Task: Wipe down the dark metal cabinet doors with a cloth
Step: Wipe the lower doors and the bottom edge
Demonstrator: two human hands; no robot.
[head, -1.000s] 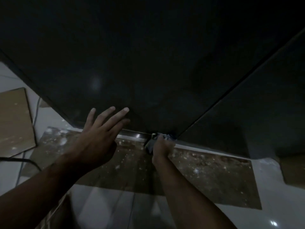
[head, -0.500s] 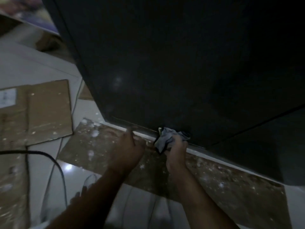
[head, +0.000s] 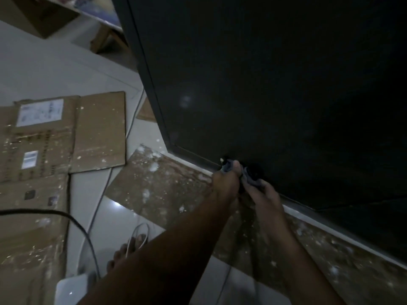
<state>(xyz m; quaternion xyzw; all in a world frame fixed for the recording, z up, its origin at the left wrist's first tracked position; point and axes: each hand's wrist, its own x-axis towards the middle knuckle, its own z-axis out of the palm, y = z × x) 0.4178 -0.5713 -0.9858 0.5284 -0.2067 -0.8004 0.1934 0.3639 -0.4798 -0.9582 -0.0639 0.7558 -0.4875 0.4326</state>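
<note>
**Q:** State change at the hands.

**A:** Note left hand (head: 225, 183), a second ago spread flat on the cabinet door (head: 264, 84), now brought down just beside right hand (head: 265, 195). Record fingers (head: 236, 166) of both as curled, pinching the cloth (head: 250, 179) between them at the door's bottom edge.

**Q:** Consequence for the task?

**A:** Probably a regrip or refold. Treat wiping as paused, with the whole panel above the fingers left to do.

**Q:** Readable text?

**A:** None. White labels (head: 39, 113) on cardboard (head: 99, 133), well left of the fingers, too blurred to read.

Matt dark metal cabinet door (head: 264, 95), soft cloth (head: 251, 182), glossy floor tiles (head: 123, 216)
</note>
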